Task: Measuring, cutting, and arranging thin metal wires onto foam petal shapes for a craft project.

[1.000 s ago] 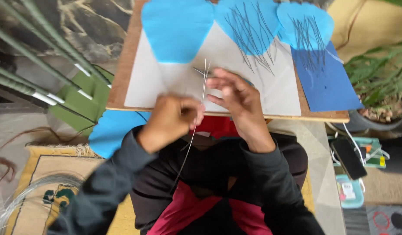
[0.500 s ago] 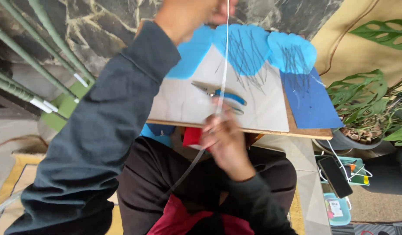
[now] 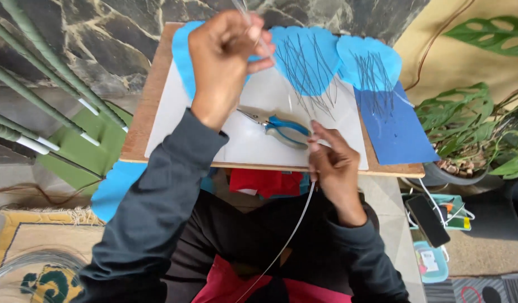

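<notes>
Head cam: both hands (image 3: 228,56) (image 3: 333,163) pinch thin wire (image 3: 295,221); top end cut off.

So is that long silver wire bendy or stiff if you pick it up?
The wire probably bends easily yet springs a bit: it runs in a gentle curve between the left hand and right hand, not drooping limp. It looks very thin, so likely light. The fingers pinch it, so it may be slippery.
</notes>
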